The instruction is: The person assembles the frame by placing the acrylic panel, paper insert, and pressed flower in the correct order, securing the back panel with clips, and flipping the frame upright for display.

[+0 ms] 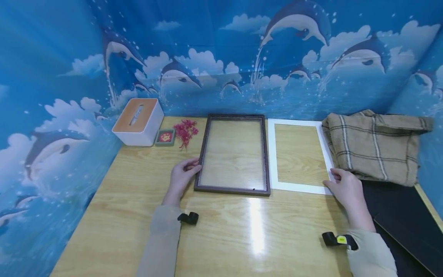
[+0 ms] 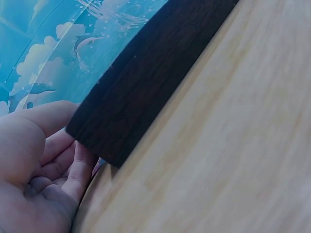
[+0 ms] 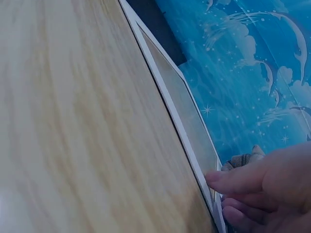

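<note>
A dark brown picture frame (image 1: 266,157) with a clear pane lies flat on the table. At its left side, my left hand (image 1: 181,175) grips the edge with thumb and fingers; the dark side of the frame (image 2: 141,92) hides the fingertips in the left wrist view. Close to its right lies a white rectangular mat (image 1: 297,187) with an open middle, the wood showing through. My right hand (image 1: 346,190) pinches the mat near its lower right corner. In the right wrist view, the thumb (image 3: 228,179) lies on the mat's white border with fingers beyond the edge.
A tissue box (image 1: 138,130) with a wooden lid stands back left. Beside it are a small green square box (image 1: 165,137) and a pink dried flower sprig (image 1: 186,130). A folded plaid cloth (image 1: 377,148) and black sheets (image 1: 398,219) occupy the right side of the wooden table (image 1: 221,227).
</note>
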A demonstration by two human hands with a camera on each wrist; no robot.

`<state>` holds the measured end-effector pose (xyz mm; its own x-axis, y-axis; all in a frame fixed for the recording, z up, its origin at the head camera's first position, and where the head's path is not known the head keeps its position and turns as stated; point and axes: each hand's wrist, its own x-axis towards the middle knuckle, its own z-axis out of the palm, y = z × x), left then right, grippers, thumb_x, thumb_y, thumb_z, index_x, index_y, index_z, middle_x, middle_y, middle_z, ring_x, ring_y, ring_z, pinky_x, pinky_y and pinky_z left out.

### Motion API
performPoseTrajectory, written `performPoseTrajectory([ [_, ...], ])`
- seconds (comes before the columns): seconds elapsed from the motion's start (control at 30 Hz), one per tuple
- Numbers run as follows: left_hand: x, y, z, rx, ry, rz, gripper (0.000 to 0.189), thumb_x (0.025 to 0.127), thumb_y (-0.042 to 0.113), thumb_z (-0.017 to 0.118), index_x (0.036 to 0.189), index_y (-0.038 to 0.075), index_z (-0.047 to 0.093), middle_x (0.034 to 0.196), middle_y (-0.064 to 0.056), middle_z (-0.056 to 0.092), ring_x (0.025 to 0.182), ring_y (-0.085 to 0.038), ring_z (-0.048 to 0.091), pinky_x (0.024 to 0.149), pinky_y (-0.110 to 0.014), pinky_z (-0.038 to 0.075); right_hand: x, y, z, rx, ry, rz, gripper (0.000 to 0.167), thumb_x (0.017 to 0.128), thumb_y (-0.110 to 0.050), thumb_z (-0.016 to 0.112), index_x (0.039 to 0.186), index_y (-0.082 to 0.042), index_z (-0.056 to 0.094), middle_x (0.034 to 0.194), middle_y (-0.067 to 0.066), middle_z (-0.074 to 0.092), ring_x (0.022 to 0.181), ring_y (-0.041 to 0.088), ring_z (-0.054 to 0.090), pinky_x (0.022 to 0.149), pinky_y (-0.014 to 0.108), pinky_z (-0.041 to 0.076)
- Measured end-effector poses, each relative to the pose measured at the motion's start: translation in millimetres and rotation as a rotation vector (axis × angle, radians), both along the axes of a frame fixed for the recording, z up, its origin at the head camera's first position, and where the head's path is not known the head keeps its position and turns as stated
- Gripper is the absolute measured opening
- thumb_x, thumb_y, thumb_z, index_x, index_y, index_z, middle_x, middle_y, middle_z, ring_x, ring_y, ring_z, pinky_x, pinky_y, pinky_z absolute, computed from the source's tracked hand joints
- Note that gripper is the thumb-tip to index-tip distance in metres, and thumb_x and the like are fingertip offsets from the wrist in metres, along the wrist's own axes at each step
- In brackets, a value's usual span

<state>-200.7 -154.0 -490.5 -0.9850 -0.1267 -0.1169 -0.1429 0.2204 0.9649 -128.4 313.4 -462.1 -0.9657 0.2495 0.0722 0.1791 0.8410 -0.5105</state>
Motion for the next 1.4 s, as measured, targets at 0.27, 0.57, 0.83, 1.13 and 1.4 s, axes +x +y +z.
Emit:
performPoseTrajectory([
  [0.27, -0.6, 0.0, 0.1, -0.001, -0.001, 0.000, 0.037, 0.081, 0.011, 0.076, 0.115, 0.003, 0.067, 0.103, -0.013, 0.065, 0.090, -0.017, 0.060, 0.078, -0.020, 0.049, 5.6, 0, -0.7, 0.075, 0.033, -0.032, 0.038, 0.080, -0.003, 0.070, 0.110, 0.015, 0.058, 0.103, 0.034, 0.058, 0.094, 0.048, 0.054, 0.079, 0.057, 0.042],
  [0.57, -2.4, 0.0, 0.3, 0.008, 0.002, 0.000, 0.037, 0.080, 0.011, 0.076, 0.115, 0.003, 0.067, 0.103, -0.012, 0.065, 0.090, -0.018, 0.060, 0.078, -0.021, 0.049, 5.8, 0, 3.7, 0.073, 0.000, -0.055, 0.041, 0.081, -0.007, 0.069, 0.113, 0.015, 0.055, 0.110, 0.038, 0.054, 0.101, 0.055, 0.047, 0.088, 0.060, 0.037],
  [0.83, -0.8, 0.6, 1.0, 0.018, 0.011, -0.006, 0.036, 0.081, 0.010, 0.076, 0.115, 0.002, 0.067, 0.102, -0.013, 0.065, 0.087, -0.015, 0.059, 0.075, -0.019, 0.049, 0.2, 0, 0.1, -0.023, -0.045, -0.128, 0.048, 0.080, -0.006, 0.070, 0.119, 0.014, 0.053, 0.112, 0.033, 0.058, 0.100, 0.045, 0.055, 0.083, 0.054, 0.041],
  [1.13, 0.7, -1.2, 0.9, 0.010, -0.001, -0.005, 0.036, 0.081, 0.011, 0.076, 0.115, 0.004, 0.067, 0.103, -0.011, 0.065, 0.091, -0.018, 0.059, 0.078, -0.022, 0.049, -3.7, 4, -2.7, -0.106, -0.046, -0.176, 0.048, 0.080, -0.009, 0.069, 0.121, 0.011, 0.054, 0.116, 0.030, 0.057, 0.106, 0.045, 0.052, 0.088, 0.053, 0.038],
  [1.4, -0.8, -1.7, 1.2, -0.021, -0.029, 0.000, 0.037, 0.080, 0.015, 0.077, 0.115, 0.006, 0.067, 0.103, -0.010, 0.066, 0.092, -0.019, 0.060, 0.079, -0.024, 0.049, -2.3, 5, 0.5, -0.219, -0.081, -0.238, 0.049, 0.082, -0.010, 0.067, 0.127, 0.005, 0.055, 0.118, 0.027, 0.057, 0.105, 0.036, 0.053, 0.073, 0.032, 0.039],
])
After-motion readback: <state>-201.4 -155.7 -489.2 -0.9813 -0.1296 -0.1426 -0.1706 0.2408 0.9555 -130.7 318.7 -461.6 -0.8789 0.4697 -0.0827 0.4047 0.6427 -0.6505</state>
